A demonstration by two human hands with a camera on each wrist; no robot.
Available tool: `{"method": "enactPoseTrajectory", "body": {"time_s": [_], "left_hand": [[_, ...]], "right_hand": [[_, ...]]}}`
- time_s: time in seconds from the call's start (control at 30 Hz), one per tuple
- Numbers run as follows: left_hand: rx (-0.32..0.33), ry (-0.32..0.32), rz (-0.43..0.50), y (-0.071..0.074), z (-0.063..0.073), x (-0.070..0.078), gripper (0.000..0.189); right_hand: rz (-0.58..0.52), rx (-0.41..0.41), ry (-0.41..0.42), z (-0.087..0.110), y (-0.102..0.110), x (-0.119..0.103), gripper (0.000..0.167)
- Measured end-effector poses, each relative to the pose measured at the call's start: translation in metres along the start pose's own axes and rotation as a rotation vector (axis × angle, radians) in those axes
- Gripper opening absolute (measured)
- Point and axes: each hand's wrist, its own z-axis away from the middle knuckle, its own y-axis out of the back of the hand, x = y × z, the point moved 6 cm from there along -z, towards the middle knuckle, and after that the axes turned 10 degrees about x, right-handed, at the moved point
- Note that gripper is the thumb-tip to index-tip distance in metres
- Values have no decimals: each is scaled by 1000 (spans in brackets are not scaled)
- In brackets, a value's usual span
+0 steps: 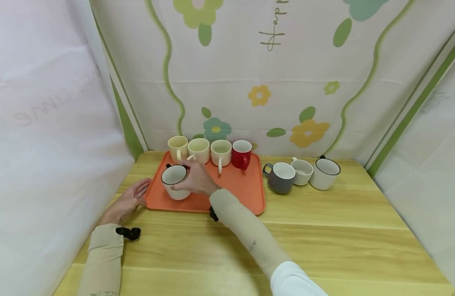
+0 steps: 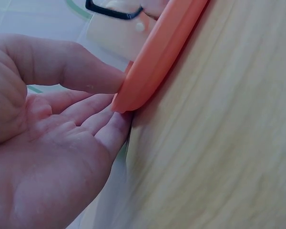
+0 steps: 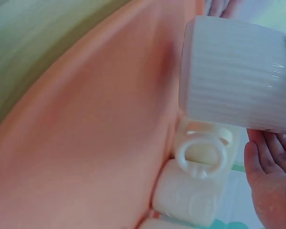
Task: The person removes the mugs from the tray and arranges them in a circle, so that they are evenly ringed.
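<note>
My right hand (image 1: 199,177) grips a white mug (image 1: 177,192) with a black rim by its sides, over the left part of the orange tray (image 1: 231,187). In the right wrist view the mug's ribbed wall (image 3: 238,76) is turned to the camera, its base close to the tray. My left hand (image 1: 130,200) is at the tray's near left corner, fingers extended along the outer edge. The left wrist view has the thumb touching the tray's rim (image 2: 152,62). Along the tray's back stand a yellow mug (image 1: 177,146), two cream mugs (image 1: 199,152) and a red mug (image 1: 241,150).
Right of the tray, on the wooden table (image 1: 316,230), stand a grey mug (image 1: 281,181), a white ribbed cup (image 1: 303,174) and another black-rimmed white mug (image 1: 324,176). A flower-patterned cloth (image 1: 227,74) hangs behind, with white cloth at both sides.
</note>
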Motion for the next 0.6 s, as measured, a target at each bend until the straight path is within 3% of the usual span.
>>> {"method": "enactPoseTrajectory", "body": {"time_s": [0.27,0.47,0.6], "left_hand": [[-17,-20,8,3,1,-5,107],[-29,-47,13,1,0,-3,105],[-24,-39,33,1,1,-1,106]], "right_hand": [[-73,-62,41,38,50,0,58],[-17,-76,-6,83,105,10,66],[23,-37,8,115,148,13,68]]}}
